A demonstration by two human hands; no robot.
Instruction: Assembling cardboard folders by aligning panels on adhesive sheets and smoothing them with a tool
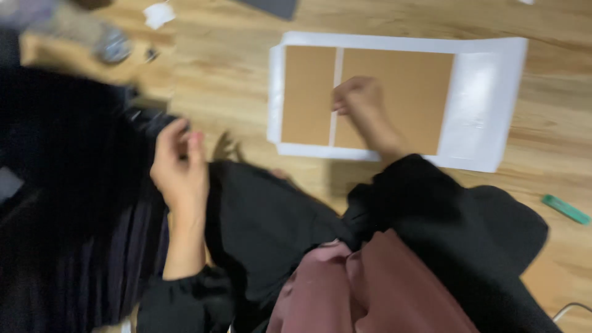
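Two brown cardboard panels (407, 98) lie side by side on a large white sheet (487, 105) spread on the wooden floor. My right hand (357, 102) rests curled on the panels near the narrow white gap between them, fingertips touching the surface. My left hand (179, 163) is raised at the left, above black fabric (74, 203), with fingers loosely bent; the blur hides whether it pinches anything. Black sleeves cover both forearms.
A green flat tool (566, 209) lies on the floor at the right. A crumpled white scrap (158, 13) and a blurred shiny object (111, 44) sit at the top left. Black and maroon clothing (370, 283) fills the foreground.
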